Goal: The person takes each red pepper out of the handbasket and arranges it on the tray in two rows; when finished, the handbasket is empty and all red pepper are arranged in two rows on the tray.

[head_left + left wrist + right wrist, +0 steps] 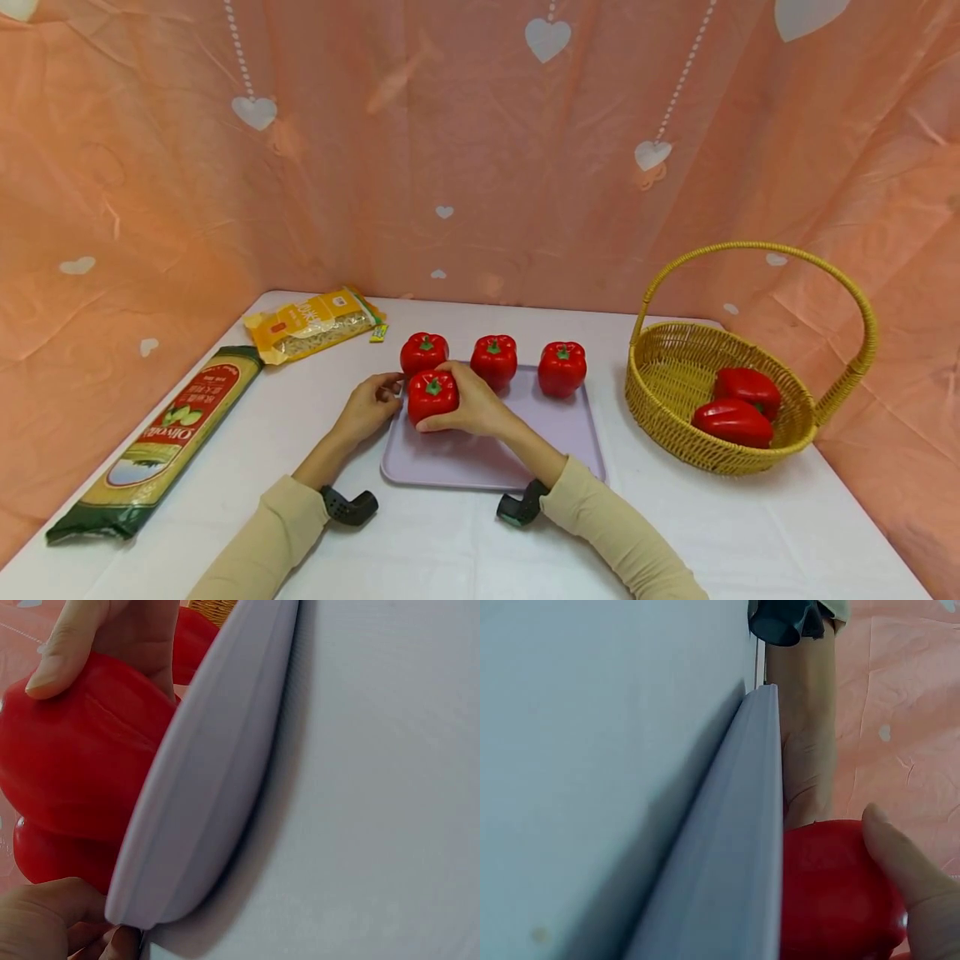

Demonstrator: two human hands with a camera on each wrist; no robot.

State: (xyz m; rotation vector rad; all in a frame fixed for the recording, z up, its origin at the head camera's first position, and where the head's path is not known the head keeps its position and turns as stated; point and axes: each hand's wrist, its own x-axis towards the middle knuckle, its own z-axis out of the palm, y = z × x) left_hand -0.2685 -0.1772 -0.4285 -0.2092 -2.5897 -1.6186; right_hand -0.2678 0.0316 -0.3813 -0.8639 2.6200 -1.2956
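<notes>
A red bell pepper (432, 398) with a green stem is over the left part of a lilac tray (525, 467). My right hand (472, 404) grips it from the right, the thumb on its near side and the fingers behind. In the right wrist view that thumb (904, 859) lies against the red skin. My left hand (372, 407) is at the tray's left edge, fingers loosely bent, close beside the pepper. Three more bell peppers, a left one (424, 353), a middle one (494, 361) and a right one (562, 369), form a row along the tray's back.
To the right stands a yellow wicker basket (652, 417) with a tall handle, holding two red peppers (735, 422). A long green-and-yellow packet (176, 425) lies at the left, with a yellow bag (315, 325) behind it. A peach curtain (480, 167) hangs behind the white table (450, 542).
</notes>
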